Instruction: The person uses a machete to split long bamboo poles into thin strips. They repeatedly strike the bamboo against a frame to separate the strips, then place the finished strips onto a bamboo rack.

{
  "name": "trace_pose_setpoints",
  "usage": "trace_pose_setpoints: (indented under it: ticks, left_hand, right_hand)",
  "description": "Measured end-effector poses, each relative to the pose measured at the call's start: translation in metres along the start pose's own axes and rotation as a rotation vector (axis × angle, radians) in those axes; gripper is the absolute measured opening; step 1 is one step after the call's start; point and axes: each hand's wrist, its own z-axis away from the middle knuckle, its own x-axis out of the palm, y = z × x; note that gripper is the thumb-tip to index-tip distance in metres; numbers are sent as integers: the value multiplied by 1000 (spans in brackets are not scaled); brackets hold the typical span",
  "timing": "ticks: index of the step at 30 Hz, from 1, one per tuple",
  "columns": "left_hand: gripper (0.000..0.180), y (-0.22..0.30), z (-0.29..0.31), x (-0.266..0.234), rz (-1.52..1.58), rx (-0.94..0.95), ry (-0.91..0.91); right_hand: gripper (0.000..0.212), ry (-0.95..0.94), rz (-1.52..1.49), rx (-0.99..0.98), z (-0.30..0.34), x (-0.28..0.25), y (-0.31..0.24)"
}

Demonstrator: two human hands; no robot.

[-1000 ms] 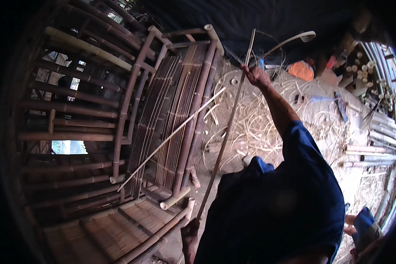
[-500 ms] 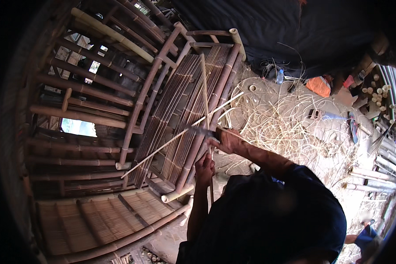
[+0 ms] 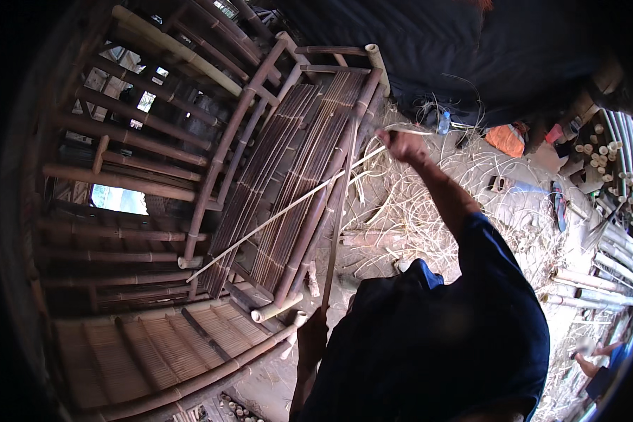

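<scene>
My right hand is raised beyond the bench's right edge, its fingers closed round what looks like a knife; the blade is blurred and hard to make out. A thin pale sliver sticks out beside the fist. Lower down, close to my body, my left hand is closed on a long bamboo strip, which slants up and away along the edge of the bamboo bench. A second pale bamboo strip lies diagonally across the slatted seat. The left fingers are in shadow.
Curly bamboo shavings litter the floor on the right. Beyond them are a saw, an orange bag and a water bottle. Bamboo poles lie at far right, near another person's arm. Bamboo furniture frames stand left.
My right hand has moved up and away to the right, off the strip. My left hand has drawn down toward my body, and the strip it holds has shifted nearer with it.
</scene>
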Motion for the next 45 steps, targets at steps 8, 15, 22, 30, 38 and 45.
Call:
trace_pose_setpoints:
  ticks: [8, 15, 22, 30, 38, 45]
  left_hand:
    - [27, 3, -33, -6, -121, 59, 52]
    - [31, 17, -82, 28, -298, 291, 308]
    - [25, 43, -49, 23, -318, 104, 223]
    - [26, -14, -40, 26, -207, 238, 285]
    - [28, -28, -44, 38, -214, 101, 277]
    - [31, 7, -83, 46, -244, 179, 369]
  right_hand:
    - [37, -567, -505, 148, -40, -67, -49]
    - [64, -806, -842, 112, -14, -178, -151]
    - [69, -1033, -1090, -59, -72, -234, -116]
    - [60, -1195, -966, 154, -23, -154, -142]
    - [65, -1041, -1321, 156, -66, -230, -127]
    - [50, -871, -2025, 1412, -68, -250, -173]
